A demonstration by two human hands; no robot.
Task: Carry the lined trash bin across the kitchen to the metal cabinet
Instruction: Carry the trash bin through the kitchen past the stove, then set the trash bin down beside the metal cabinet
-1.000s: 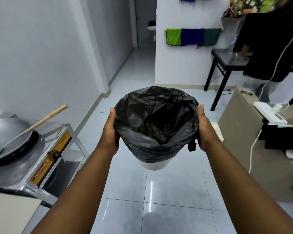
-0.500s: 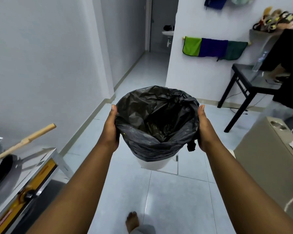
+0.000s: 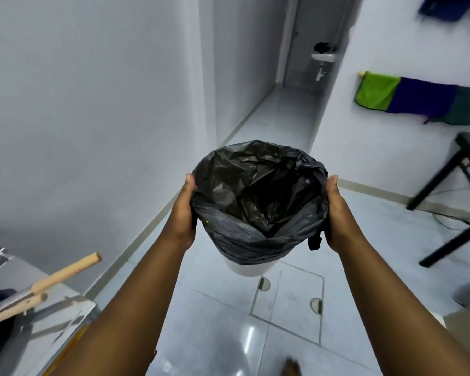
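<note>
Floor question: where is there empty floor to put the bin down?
The bin, held by the left hand and right hand, hangs over bare tiles. The hallway floor between the walls is bare too. It is crowded at the left by the stove with wooden handles, and at the right by the black table legs.

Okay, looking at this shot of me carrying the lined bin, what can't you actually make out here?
Head view only:
- Bottom of the black liner: lost in dark folds, so contents unclear.
- White bin: mostly covered by the liner; only its base shows.
- Fingers of left hand and right hand: hidden behind the bin.
- Black table: cut by the right edge, blurred.
- Metal cabinet: cannot be identified.
</note>
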